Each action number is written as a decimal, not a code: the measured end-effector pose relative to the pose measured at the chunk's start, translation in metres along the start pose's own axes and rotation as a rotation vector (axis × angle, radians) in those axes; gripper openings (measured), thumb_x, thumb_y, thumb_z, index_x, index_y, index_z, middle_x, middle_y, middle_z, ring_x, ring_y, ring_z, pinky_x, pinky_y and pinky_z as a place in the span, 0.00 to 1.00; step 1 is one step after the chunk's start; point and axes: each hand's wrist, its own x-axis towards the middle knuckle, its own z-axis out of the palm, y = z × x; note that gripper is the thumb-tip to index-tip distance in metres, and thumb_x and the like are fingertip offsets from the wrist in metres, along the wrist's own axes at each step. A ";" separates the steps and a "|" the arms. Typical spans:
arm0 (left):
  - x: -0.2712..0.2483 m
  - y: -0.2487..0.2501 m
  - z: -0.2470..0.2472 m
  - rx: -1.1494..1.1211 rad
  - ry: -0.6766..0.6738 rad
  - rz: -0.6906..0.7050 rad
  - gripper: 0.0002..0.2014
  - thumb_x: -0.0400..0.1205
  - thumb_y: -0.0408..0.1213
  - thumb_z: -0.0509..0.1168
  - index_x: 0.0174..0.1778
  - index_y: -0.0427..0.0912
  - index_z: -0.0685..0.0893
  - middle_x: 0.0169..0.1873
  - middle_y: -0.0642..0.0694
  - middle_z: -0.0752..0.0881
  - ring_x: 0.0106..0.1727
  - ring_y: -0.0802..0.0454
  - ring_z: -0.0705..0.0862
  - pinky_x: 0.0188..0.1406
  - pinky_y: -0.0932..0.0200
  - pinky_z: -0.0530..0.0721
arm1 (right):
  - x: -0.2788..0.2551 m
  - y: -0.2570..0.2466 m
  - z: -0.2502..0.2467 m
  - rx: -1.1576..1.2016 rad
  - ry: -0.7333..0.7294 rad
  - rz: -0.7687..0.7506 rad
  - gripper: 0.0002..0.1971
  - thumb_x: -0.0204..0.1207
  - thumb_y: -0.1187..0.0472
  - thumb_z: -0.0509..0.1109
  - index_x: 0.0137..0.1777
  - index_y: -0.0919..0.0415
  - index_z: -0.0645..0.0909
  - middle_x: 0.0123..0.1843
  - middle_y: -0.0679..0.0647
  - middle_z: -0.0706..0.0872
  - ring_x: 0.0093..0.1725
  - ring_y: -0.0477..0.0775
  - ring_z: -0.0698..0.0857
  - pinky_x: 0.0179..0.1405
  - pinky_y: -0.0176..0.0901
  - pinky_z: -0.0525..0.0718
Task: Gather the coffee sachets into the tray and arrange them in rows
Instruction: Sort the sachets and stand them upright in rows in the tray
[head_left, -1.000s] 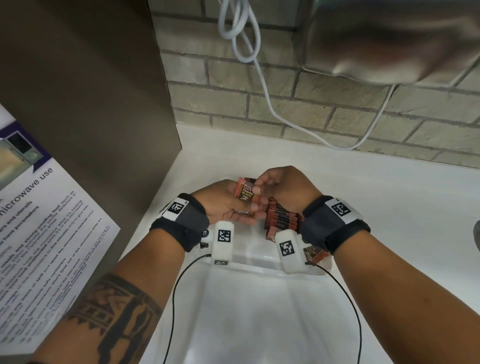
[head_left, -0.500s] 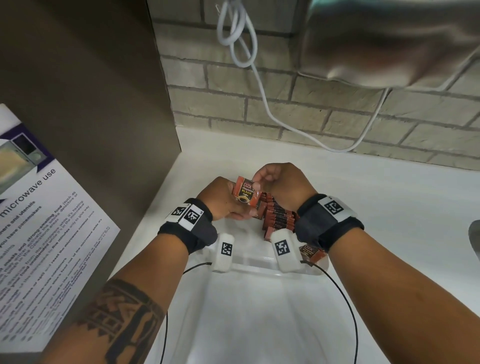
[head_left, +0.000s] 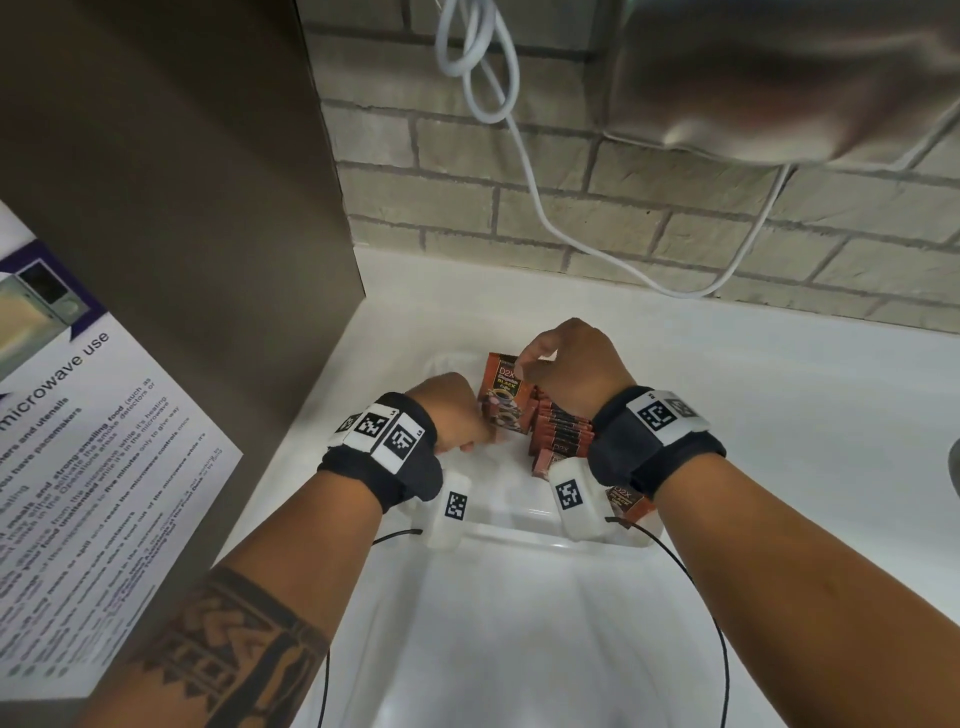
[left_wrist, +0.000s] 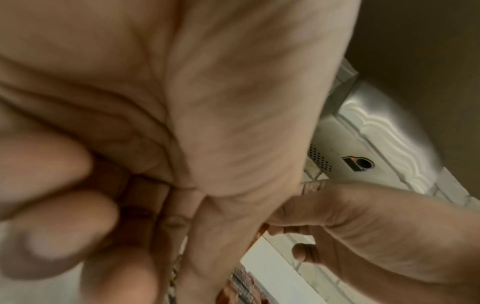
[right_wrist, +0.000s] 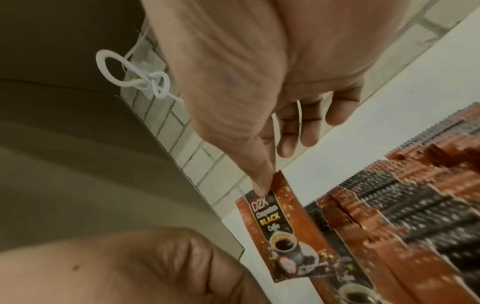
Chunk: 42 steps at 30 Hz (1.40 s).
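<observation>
A clear plastic tray (head_left: 540, 539) sits on the white counter. In its right half a row of red-brown coffee sachets (head_left: 561, 437) stands on edge, also in the right wrist view as coffee sachets (right_wrist: 405, 197). My right hand (head_left: 522, 364) pinches the top edge of one upright sachet (head_left: 505, 387) between thumb and forefinger, at the far left end of the row; the wrist view shows this sachet (right_wrist: 283, 232) under my right hand (right_wrist: 267, 181). My left hand (head_left: 475, 436) is curled around further sachets just below it. Red-brown foil shows between the fingers of my left hand (left_wrist: 155, 205).
A brown cabinet side (head_left: 208, 260) with a microwave notice (head_left: 78, 467) closes off the left. A brick wall with a looped white cable (head_left: 483, 78) runs behind. One sachet (head_left: 628, 501) lies flat under my right wrist. White counter (head_left: 779, 415) extends right.
Both hands have moved slightly away from me over the tray. My right hand has drawn one sachet up out of the left hand's bundle, so that it stands upright.
</observation>
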 end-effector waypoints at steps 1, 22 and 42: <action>0.002 0.002 0.003 0.023 -0.038 0.018 0.17 0.83 0.46 0.70 0.44 0.33 0.90 0.24 0.49 0.85 0.23 0.51 0.75 0.26 0.64 0.75 | 0.002 0.001 0.004 -0.018 -0.012 0.020 0.09 0.71 0.59 0.71 0.35 0.45 0.90 0.39 0.41 0.88 0.45 0.46 0.85 0.50 0.46 0.85; 0.032 0.008 0.020 0.045 -0.224 0.076 0.16 0.88 0.35 0.60 0.69 0.33 0.84 0.30 0.51 0.78 0.15 0.64 0.73 0.16 0.75 0.70 | 0.016 0.023 0.036 -0.193 -0.081 0.050 0.13 0.68 0.57 0.72 0.24 0.42 0.86 0.42 0.46 0.86 0.53 0.55 0.81 0.60 0.56 0.82; 0.029 0.005 0.020 -0.035 -0.195 0.046 0.15 0.87 0.41 0.64 0.67 0.43 0.87 0.30 0.49 0.83 0.26 0.51 0.73 0.13 0.73 0.68 | 0.018 0.029 0.028 -0.141 -0.065 -0.003 0.11 0.68 0.56 0.76 0.28 0.40 0.84 0.42 0.41 0.86 0.52 0.54 0.84 0.57 0.57 0.85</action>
